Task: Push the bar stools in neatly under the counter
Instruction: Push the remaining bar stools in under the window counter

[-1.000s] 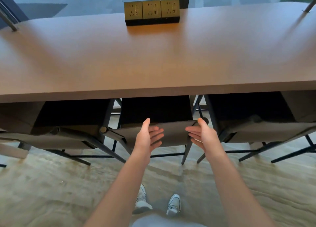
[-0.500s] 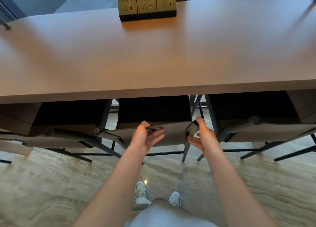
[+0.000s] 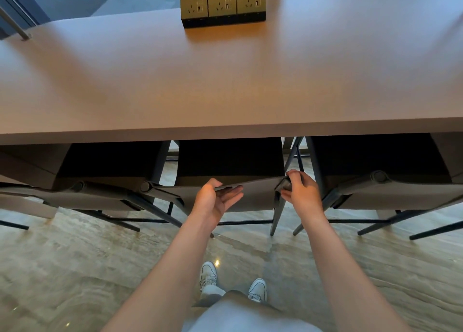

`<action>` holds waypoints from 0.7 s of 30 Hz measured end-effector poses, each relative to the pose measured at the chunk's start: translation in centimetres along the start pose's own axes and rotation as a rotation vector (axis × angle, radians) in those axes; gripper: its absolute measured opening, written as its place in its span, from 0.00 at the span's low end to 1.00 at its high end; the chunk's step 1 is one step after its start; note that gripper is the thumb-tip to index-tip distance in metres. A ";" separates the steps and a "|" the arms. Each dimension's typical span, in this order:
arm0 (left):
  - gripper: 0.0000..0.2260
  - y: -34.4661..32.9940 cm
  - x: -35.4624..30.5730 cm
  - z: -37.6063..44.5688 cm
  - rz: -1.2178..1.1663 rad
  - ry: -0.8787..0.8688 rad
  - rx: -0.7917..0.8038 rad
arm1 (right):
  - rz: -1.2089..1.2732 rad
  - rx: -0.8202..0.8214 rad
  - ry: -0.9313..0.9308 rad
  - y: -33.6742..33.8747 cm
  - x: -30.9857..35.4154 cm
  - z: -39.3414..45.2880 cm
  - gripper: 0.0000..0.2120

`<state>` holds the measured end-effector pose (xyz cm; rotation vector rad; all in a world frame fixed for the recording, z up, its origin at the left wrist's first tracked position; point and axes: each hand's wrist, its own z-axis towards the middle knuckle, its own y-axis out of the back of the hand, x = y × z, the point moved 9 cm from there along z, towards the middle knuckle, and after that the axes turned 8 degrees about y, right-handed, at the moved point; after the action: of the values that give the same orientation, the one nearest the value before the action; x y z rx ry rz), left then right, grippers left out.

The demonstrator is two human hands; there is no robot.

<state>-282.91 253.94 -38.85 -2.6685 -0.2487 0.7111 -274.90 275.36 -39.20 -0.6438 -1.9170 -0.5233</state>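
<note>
Three bar stools sit side by side beneath the long counter (image 3: 225,81), seen from your head looking down. The counter top is a smooth, matte, reddish-brown slab with a straight front edge that overhangs the dark seats.

Both of your hands are on the middle stool (image 3: 253,194), on the backrest, a flat band of taut grey-brown fabric or leather stretched between slim dark metal posts. Your left hand (image 3: 215,201) holds the band's top edge near its middle, thumb on top and fingers fairly straight beneath, palm turned up. Your right hand (image 3: 299,192) is wrapped around the band's right end, where it rolls over the post, fingers curled tight on it.

The left stool (image 3: 105,194) and the right stool (image 3: 390,189) have the same sling backs with rounded rolled ends and thin angled black legs joined by straight footrest bars. All three backs stand just in front of the counter edge, seats tucked in shadow below it.

At the counter's far edge stands a block of three square, brass-coloured power sockets (image 3: 223,3) on a black base. The floor (image 3: 75,269) is glossy stone with wavy grey-beige veining. Your pale trousers and white sneakers (image 3: 208,274) show at the bottom.
</note>
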 end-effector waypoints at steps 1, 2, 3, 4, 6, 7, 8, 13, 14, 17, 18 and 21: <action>0.09 0.1 0.0 0.0 -0.003 -0.005 0.001 | -0.008 -0.005 0.006 0.0 0.1 0.0 0.10; 0.09 0.2 0.1 0.0 -0.008 -0.009 0.003 | -0.012 -0.009 0.009 0.0 0.1 -0.1 0.10; 0.09 0.3 0.1 0.0 -0.016 -0.012 0.004 | -0.015 -0.009 0.011 0.0 0.1 -0.2 0.10; 0.08 0.3 0.2 0.0 -0.023 -0.012 0.006 | -0.016 -0.011 0.014 0.1 0.1 -0.3 0.10; 0.08 0.5 0.3 0.1 -0.030 -0.010 0.011 | -0.020 -0.010 0.018 0.2 0.0 -0.5 0.10; 0.07 0.5 0.3 0.1 -0.025 -0.008 0.011 | -0.016 -0.010 0.016 0.2 -0.1 -0.5 0.10; 0.07 0.6 0.3 0.1 -0.016 -0.006 0.014 | -0.011 -0.009 0.017 0.2 -0.1 -0.6 0.10; 0.05 0.9 0.3 0.0 0.018 0.019 0.022 | 0.014 0.002 -0.031 0.1 -0.6 -0.6 0.15; 0.08 1.3 0.3 0.0 0.033 0.020 0.009 | 0.028 0.004 -0.049 0.0 -0.9 -0.7 0.17; 0.14 2.8 0.3 -0.2 0.091 0.013 -0.047 | 0.084 -0.037 -0.143 -0.1 -2.2 -1.4 0.29; 0.12 3.3 0.2 -0.4 0.105 0.004 -0.065 | 0.106 -0.048 -0.179 -0.2 -2.8 -1.8 0.31; 0.06 5.2 -0.7 -0.9 0.091 -0.043 -0.111 | 0.126 0.024 -0.263 -2.3 -3.9 -3.4 0.28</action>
<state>-282.66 248.71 -39.84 -2.7868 -0.1845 0.8055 -272.64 270.73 -41.60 -0.8458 -2.1073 -0.3488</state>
